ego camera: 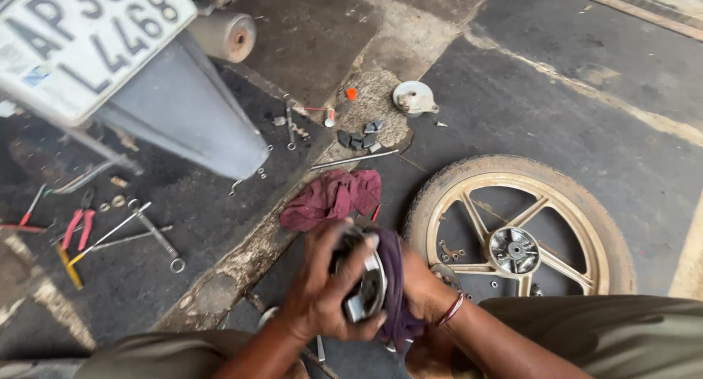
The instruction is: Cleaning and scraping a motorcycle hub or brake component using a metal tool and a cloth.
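Hands low in the middle, close together. Left hand (322,287) clamped over a round shiny metal part (366,287), fingers curled across its top edge. Right hand (419,284) closed behind it, gripping a dark purple cloth (395,276) pressed against the part's far side; a red band around that wrist. Part held off the ground, just in front of the knees — olive trouser legs at the bottom edge on both sides.

Just beyond the hands, a crumpled maroon rag (333,196) on the floor. Right of it, a dusty motorcycle wheel (520,229) lying flat, tan cast spokes and silver hub, a few small nuts loose between the spokes.

Farther out: a long thin metal rod (355,159), a cluster of small dark blocks (359,137), a round white dish-like piece (414,97), a small orange cap (351,93).

Left side: red-handled pliers (79,225), spanners (157,236) crossed with a slim rod, a yellow-handled tool, washers scattered about — all on dark oil-stained concrete.

Top left: grey rear mudguard (183,108) of a motorcycle with a white plate, exhaust end (227,36) beside it.
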